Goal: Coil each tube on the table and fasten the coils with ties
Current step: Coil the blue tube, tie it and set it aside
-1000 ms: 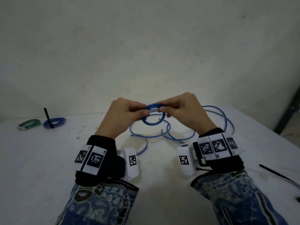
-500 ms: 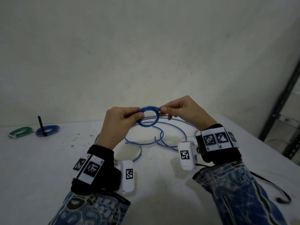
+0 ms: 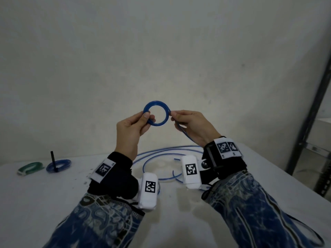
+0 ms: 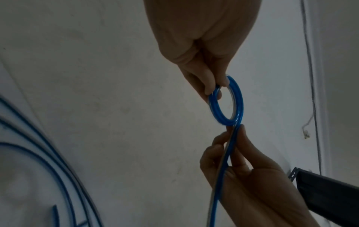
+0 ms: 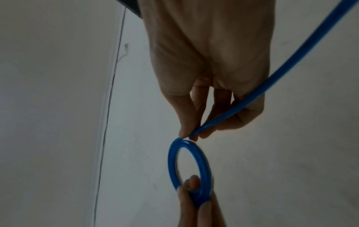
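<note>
A small tight coil of blue tube [image 3: 162,106] [image 4: 238,98] [image 5: 202,156] is held up in front of the wall. My left hand [image 3: 146,118] pinches its left side between thumb and fingers. My right hand [image 3: 174,115] pinches the tube where it leaves the coil's right side. The free length of tube [image 3: 186,136] [image 5: 291,58] runs under my right palm down to loose loops [image 3: 161,153] on the table [image 3: 44,197]. At the far left lie a tied blue coil [image 3: 59,165] with an upright black tie [image 3: 52,159], and a green coil [image 3: 31,168].
A dark metal rack post [image 3: 308,111] stands at the right beyond the table's edge. A black cable [image 3: 302,230] loops near my right sleeve. A bare wall is close behind the table.
Both hands have lifted the blue coil well above the table, and the coil now faces me as a full ring. The loose tube trails down from my right hand.
</note>
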